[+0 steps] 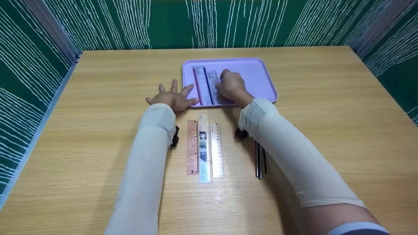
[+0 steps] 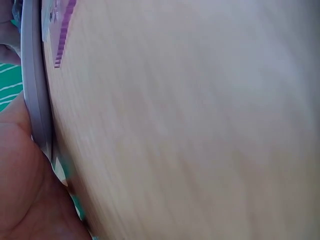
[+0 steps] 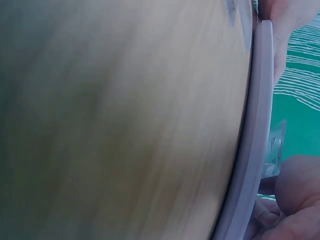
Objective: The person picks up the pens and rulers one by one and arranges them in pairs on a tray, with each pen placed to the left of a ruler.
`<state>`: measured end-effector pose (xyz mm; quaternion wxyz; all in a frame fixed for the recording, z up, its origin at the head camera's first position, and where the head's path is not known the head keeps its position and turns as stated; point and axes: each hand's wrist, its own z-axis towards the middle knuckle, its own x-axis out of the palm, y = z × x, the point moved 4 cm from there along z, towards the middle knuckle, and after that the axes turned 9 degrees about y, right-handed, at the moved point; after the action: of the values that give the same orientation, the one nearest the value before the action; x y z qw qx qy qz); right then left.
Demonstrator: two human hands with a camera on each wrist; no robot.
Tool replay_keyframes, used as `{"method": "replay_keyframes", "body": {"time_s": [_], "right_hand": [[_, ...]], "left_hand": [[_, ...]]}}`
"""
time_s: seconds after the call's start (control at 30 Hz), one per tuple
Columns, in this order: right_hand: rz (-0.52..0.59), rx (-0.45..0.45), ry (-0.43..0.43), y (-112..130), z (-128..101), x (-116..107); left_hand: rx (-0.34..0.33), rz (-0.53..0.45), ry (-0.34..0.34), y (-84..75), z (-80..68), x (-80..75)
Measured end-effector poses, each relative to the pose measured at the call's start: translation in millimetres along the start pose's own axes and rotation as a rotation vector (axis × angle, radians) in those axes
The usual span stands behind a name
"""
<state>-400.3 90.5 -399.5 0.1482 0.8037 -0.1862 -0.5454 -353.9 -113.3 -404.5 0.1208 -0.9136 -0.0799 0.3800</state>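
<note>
A purple tray (image 1: pixel 258 78) lies at the far middle of the table. My left hand (image 1: pixel 171 99) spreads its fingers at the tray's left edge, its thumb over the near left corner. Over the tray, my right hand (image 1: pixel 232 85) has curled fingers and holds a clear stencil ruler (image 1: pixel 213 80) by its right side. In the right wrist view, that ruler (image 3: pixel 273 150) rises above the tray rim beside the fingers. Left of it in the tray are a dark pencil (image 1: pixel 208 85), a clear ruler (image 1: pixel 202 83) and a red pencil (image 1: pixel 197 85).
Nearer on the table, a pink stencil ruler (image 1: pixel 192 147), a longer ruler with a cartoon print (image 1: pixel 205 169) and a clear ruler (image 1: pixel 217 153) lie side by side. Several dark pencils (image 1: pixel 259 163) lie partly under the right forearm. Green walls with white streaks stand around the table.
</note>
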Motion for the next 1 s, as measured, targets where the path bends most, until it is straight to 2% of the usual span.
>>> {"method": "replay_keyframes", "body": {"time_s": [0.47, 0.73, 1.0], "right_hand": [[-0.067, 0.068, 0.002, 9.9, -6.2, -1.4], [-0.087, 0.018, -0.024, 8.1, -2.9, -0.5], [0.001, -0.001, 0.017, 4.0, -4.4, -1.5]], "left_hand": [[0.013, -0.003, 0.003, 1.1, -2.0, 0.0], [-0.003, -0.002, -0.014, 1.2, 1.2, -0.7], [0.002, -0.013, -0.013, 1.1, 1.0, 1.2]]}}
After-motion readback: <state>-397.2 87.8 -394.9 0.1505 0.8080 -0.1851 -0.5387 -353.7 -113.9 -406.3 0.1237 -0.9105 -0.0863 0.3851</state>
